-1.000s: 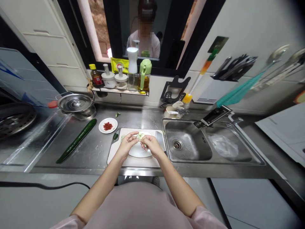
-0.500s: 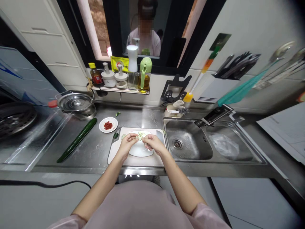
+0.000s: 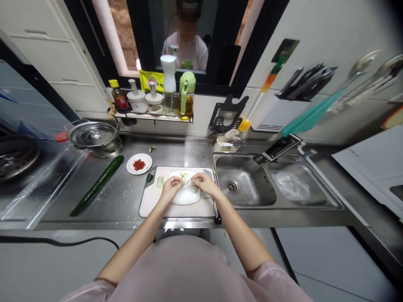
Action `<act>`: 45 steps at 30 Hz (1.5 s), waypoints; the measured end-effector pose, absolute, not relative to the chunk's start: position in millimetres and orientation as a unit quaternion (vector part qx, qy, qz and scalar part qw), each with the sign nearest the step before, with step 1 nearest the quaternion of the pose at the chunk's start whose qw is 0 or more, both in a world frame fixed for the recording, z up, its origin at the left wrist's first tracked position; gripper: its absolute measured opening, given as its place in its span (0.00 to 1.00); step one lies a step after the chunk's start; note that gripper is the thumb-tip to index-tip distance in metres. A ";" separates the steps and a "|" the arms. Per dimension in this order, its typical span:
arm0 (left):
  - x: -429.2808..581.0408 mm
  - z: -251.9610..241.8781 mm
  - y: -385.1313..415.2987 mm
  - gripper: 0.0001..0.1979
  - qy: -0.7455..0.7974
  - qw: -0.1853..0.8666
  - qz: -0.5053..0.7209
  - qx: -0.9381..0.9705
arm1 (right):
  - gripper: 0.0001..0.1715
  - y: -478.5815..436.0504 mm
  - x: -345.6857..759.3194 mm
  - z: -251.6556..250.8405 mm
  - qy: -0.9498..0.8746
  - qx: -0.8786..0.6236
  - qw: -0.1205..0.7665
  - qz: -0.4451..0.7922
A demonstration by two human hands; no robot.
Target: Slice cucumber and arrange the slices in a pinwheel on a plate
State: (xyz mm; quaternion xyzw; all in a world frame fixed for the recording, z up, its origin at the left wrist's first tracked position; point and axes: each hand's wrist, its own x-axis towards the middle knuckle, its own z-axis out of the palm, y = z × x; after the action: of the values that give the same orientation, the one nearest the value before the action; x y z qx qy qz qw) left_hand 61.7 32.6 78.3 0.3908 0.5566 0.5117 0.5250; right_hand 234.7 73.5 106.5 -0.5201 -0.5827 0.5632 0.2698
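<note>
Both hands are over a white plate [image 3: 186, 197] that lies on a cutting board [image 3: 151, 205]. My left hand [image 3: 172, 187] pinches a thin cucumber slice at the plate's left side. My right hand [image 3: 202, 183] has its fingers pressed together at the plate's right side, with pale green cucumber at the fingertips. Cucumber slices [image 3: 183, 173] lie on the far part of the plate. More slices [image 3: 160, 181] are stacked on the board to the left, near a dark green cucumber end [image 3: 150, 178]. A knife blade [image 3: 208, 173] is partly behind my right hand.
A whole cucumber [image 3: 97, 185] and a small plate of chopped red pieces [image 3: 139, 164] are to the left. A lidded pot [image 3: 96, 136] stands behind them. To the right is a double sink [image 3: 245, 184]. A shelf of bottles [image 3: 154, 115] hangs at the back.
My hands have moved slightly apart, and the right fingertips have shifted away from the left ones. The whole view has shifted a little, showing the knife handle at the board's right edge.
</note>
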 end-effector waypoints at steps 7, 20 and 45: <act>78.9 43.6 56.2 0.07 0.626 0.470 0.426 0.455 | 0.04 95.7 252.6 83.3 -0.689 -0.563 0.230 0.394; 97.7 18.5 69.1 0.06 0.718 0.375 0.202 0.551 | 0.08 95.9 249.9 47.2 -0.718 -0.638 0.060 0.270; 100.8 26.5 63.8 0.09 0.707 0.288 0.150 0.628 | 0.15 88.0 252.5 37.9 -0.710 -0.667 -0.003 0.225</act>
State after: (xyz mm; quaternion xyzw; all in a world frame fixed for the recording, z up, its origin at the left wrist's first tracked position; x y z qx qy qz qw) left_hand 100.8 63.8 26.5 0.6281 0.7070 0.1503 0.2881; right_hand 252.5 88.0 37.9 -0.6671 -0.7100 0.2254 -0.0033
